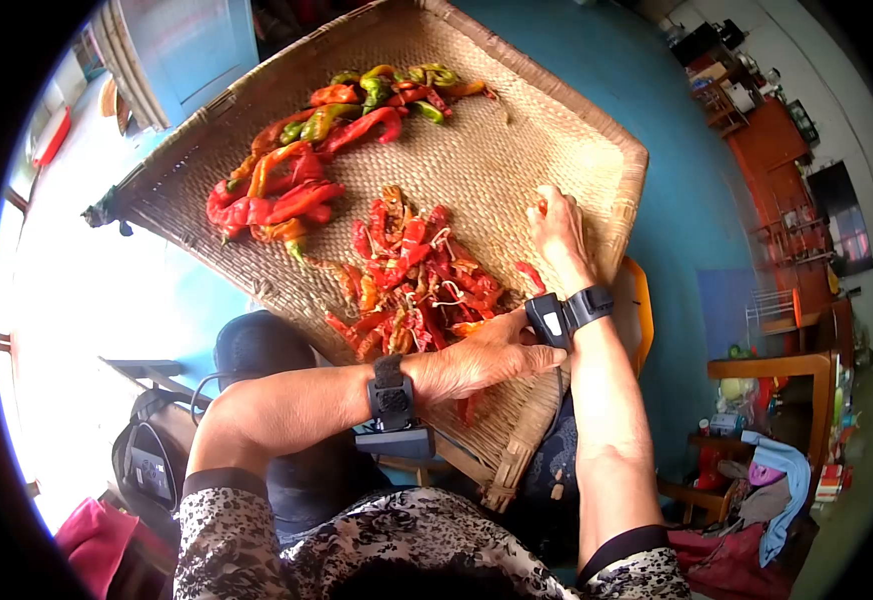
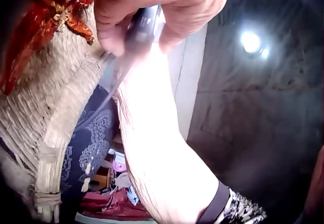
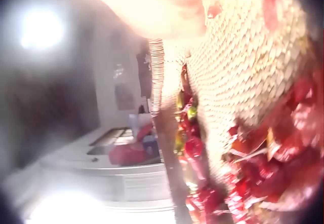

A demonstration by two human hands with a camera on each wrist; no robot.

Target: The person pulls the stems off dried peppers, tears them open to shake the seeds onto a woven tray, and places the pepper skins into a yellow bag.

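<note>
My left hand (image 1: 487, 358) reaches across to my right wrist, thumb and fingers gripping the black wrist camera (image 1: 547, 320) strapped there. The left wrist view shows its fingers (image 2: 114, 39) around the dark casing, with a cable hanging below. Above the woven tray (image 1: 517, 130), my right hand (image 1: 560, 235) is curled near the right side, pinching a small red pepper piece (image 3: 213, 11); glare and blur hide most of the grip. Torn red peppers (image 1: 422, 275) with pale stems lie heaped in the tray's middle. A single red piece (image 1: 530, 277) lies beside the right wrist.
Whole red and green peppers (image 1: 307, 165) form a curved row on the tray's far left. The tray rests over my lap, its bound corner (image 1: 502, 490) toward me. A black bag (image 1: 147, 460) stands at left; a wooden chair with clothes (image 1: 772, 480) is at right.
</note>
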